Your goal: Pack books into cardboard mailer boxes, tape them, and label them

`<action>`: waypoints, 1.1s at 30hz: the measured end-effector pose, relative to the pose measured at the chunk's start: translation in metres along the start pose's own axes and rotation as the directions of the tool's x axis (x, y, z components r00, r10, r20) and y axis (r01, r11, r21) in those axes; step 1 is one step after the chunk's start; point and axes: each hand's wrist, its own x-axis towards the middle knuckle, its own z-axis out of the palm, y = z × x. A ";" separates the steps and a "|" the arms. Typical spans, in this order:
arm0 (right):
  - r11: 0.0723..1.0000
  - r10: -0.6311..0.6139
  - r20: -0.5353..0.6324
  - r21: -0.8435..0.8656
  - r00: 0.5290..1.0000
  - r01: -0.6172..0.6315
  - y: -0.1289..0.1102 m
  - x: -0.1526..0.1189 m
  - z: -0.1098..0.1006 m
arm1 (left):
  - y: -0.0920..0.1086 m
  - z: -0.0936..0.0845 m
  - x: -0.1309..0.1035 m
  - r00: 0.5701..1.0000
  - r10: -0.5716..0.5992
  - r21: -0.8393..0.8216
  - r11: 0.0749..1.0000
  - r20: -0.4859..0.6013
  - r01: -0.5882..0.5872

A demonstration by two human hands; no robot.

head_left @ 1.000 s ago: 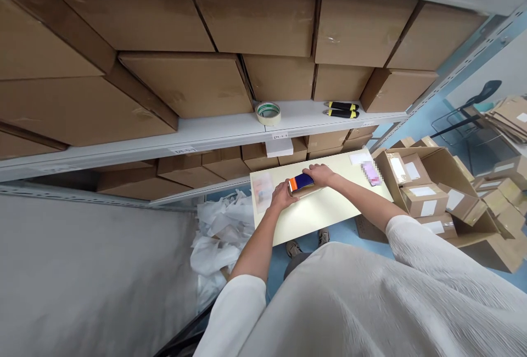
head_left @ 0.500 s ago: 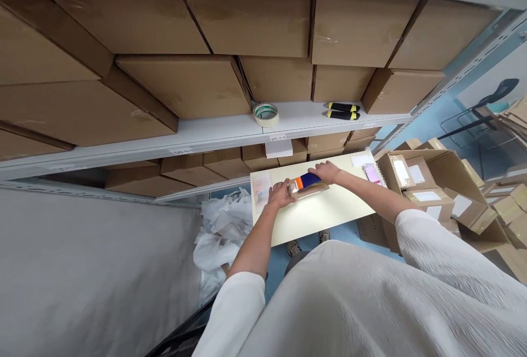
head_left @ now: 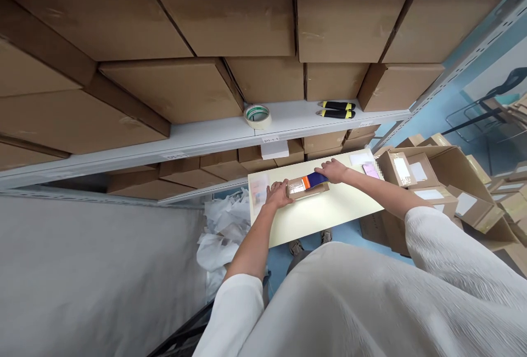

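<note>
Your left fingers hold the small carton's end on the bench; your right fingers grip the blue-orange tape dispenser on top. Right: open big carton holding labelled boxes. Beyond: shelf with closed cartons.

Box on table before shelf

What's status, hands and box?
Left hand holding small box by left end. Right hand gripping blue-orange tool atop it. Pink item apart, near right forearm.
</note>
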 end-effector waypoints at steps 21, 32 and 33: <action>0.972 0.172 -0.040 0.168 0.984 -0.163 0.081 -0.064 0.098 | 0.006 -0.006 0.004 0.999 -0.020 0.145 0.989 0.042 0.014; 0.974 0.167 -0.013 0.155 0.986 -0.163 0.079 -0.064 0.104 | 0.008 -0.006 0.004 0.997 -0.047 0.186 0.982 0.059 0.035; 0.974 0.168 -0.022 0.160 0.985 -0.163 0.079 -0.065 0.103 | 0.009 -0.006 0.004 0.997 -0.047 0.188 0.982 0.062 0.034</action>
